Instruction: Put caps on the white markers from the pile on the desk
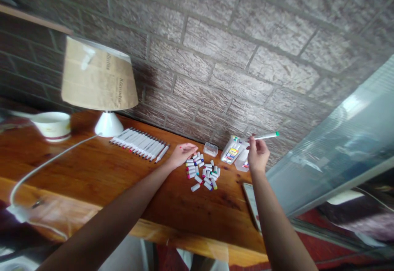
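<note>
Right hand (259,152) pinches a green-tipped marker (266,136).
Left hand (184,153), half curled, has loose caps (208,174) just beside it; cannot tell whether it grips anything.

Right of centre, your marker (267,136) looks smooth, plastic; near centre, you see a clear, glossy plastic box (211,150). Your tabletop (172,205), lower centre, is glossy wood; the upper wall (212,37), rough, matt; the left lampshade (95,80), papery.
</note>
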`<state>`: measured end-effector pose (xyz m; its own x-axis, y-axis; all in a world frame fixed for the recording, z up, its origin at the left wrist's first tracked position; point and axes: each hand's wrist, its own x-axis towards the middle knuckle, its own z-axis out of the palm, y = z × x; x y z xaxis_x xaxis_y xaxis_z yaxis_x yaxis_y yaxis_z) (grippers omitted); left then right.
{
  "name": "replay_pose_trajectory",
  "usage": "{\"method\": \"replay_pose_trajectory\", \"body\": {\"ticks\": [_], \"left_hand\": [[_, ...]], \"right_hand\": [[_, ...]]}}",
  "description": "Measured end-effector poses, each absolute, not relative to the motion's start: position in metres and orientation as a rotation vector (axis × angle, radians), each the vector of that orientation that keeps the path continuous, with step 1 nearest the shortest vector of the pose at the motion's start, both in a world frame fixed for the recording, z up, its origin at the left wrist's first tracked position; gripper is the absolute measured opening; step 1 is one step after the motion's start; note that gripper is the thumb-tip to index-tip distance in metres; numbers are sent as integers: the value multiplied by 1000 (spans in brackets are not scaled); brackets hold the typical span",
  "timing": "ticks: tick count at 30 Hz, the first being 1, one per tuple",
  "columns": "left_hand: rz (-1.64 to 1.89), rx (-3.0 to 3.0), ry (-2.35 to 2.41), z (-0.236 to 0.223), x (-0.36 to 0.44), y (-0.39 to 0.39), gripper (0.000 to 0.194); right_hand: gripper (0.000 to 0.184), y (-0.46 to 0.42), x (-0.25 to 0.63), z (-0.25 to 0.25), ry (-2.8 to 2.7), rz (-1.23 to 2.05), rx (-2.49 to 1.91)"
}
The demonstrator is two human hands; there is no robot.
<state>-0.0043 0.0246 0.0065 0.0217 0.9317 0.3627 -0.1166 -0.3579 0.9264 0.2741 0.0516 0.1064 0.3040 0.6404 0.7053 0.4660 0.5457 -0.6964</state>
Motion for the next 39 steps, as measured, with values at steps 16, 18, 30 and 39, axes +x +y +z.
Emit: {"method": "replay_pose_trajectory", "body": {"ticks": [16, 18, 30, 39], "left_hand": [[1569, 1409, 941, 9, -10, 27, 41], [1556, 1427, 941, 10, -10, 25, 40], [1521, 1449, 962, 11, -11, 24, 40], [1528, 1516, 1034, 3, -12, 29, 38]], "right_hand": [[27, 97, 295, 114, -1771, -148, -1553], [23, 100, 293, 115, -1772, -128, -1606], [39, 103, 288, 116, -1807, -218, -1677], [28, 87, 280, 118, -1731, -267, -1437]]}}
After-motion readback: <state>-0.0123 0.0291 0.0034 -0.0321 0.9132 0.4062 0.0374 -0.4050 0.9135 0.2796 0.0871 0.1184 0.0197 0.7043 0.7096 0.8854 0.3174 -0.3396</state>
